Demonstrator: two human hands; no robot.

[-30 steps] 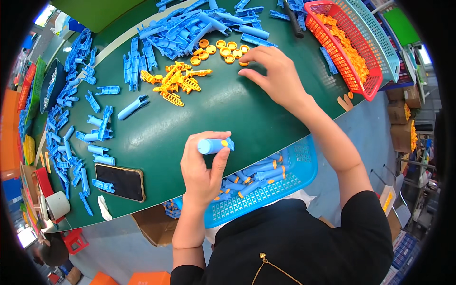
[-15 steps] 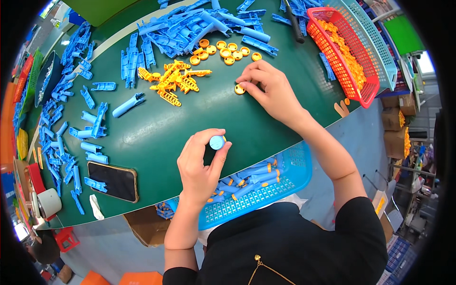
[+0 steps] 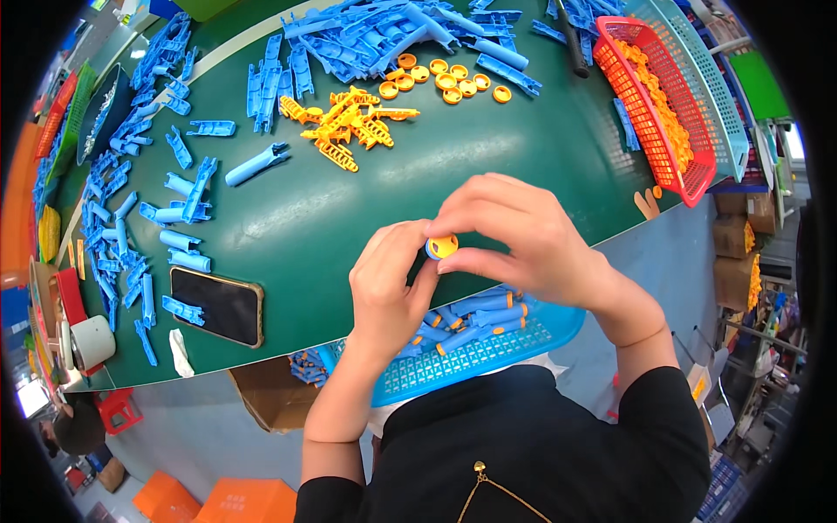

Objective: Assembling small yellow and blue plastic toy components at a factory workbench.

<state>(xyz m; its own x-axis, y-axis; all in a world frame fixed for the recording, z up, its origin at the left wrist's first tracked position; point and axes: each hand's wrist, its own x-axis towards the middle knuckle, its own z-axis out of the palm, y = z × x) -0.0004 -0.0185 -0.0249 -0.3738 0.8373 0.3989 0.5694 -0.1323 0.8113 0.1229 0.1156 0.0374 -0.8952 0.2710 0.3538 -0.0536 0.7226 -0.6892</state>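
Observation:
In front of me, my left hand (image 3: 388, 283) is closed around a blue plastic tube, of which only a thin rim shows beside the fingers. A round orange-yellow cap (image 3: 445, 247) sits at the tube's end, facing up. My right hand (image 3: 527, 240) pinches this cap between thumb and fingers, and the two hands meet there. Whether the cap is fully seated cannot be seen. Beyond the hands lie several loose yellow caps (image 3: 448, 81) and a heap of yellow ribbed plastic parts (image 3: 342, 126). A single blue tube (image 3: 256, 165) rests left of them.
A large pile of blue half-shells (image 3: 366, 39) covers the far side of the green table (image 3: 305, 218). A red basket (image 3: 617, 74) of yellow parts stands at right. Below the table edge, a blue basket (image 3: 418, 379) holds capped tubes. A phone (image 3: 231, 318) lies left.
My right hand has brought a yellow cap from the far table to the tube in my left hand. The left hand has shifted slightly right, and the tube's end now shows yellow.

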